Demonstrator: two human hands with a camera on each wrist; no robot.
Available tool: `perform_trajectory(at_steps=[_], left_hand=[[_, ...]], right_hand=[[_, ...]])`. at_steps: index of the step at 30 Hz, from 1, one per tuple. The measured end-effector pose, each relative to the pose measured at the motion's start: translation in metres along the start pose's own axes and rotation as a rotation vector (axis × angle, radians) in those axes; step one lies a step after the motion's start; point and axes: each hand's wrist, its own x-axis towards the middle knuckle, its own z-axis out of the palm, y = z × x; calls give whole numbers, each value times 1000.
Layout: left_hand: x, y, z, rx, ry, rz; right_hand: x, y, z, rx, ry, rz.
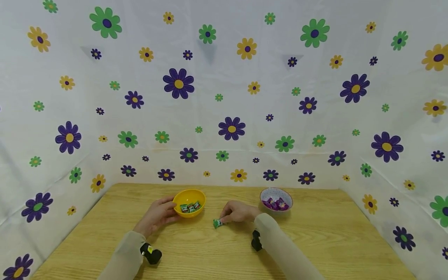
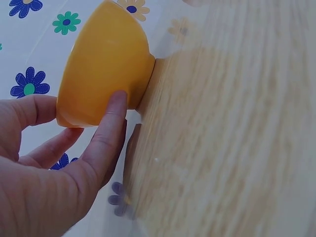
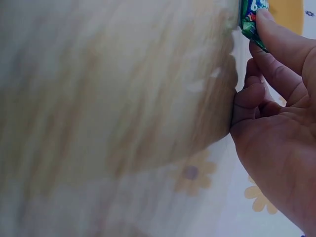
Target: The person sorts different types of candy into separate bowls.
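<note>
On the left, a yellow bowl [image 1: 189,214] stands on the table with several green-wrapped candies [image 1: 190,207] inside. My left hand [image 1: 159,214] holds it by its left side; in the left wrist view the thumb [image 2: 111,121] lies against the bowl's outer wall and another finger meets the rim. Between the two bowls, my right hand [image 1: 239,212] pinches one green-wrapped candy [image 1: 217,223] between thumb and fingers, low over the table. The right wrist view shows this candy [image 3: 251,19] at the fingertips, partly out of frame.
A speckled bowl [image 1: 276,210] with a reddish rim stands behind my right hand, holding several purple-wrapped candies [image 1: 276,203]. The light wood table [image 1: 210,256] ends at a white curtain [image 1: 217,105] printed with flowers, which also lines both sides.
</note>
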Motion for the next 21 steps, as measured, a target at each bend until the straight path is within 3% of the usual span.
perform_trajectory(at_steps=[13, 21], left_hand=[[-1, 4, 5, 5, 0, -4], [0, 2, 2, -4, -6, -4]], right_hand=[[-1, 0, 0, 143, 100, 16], [12, -25, 2, 238, 159, 16]])
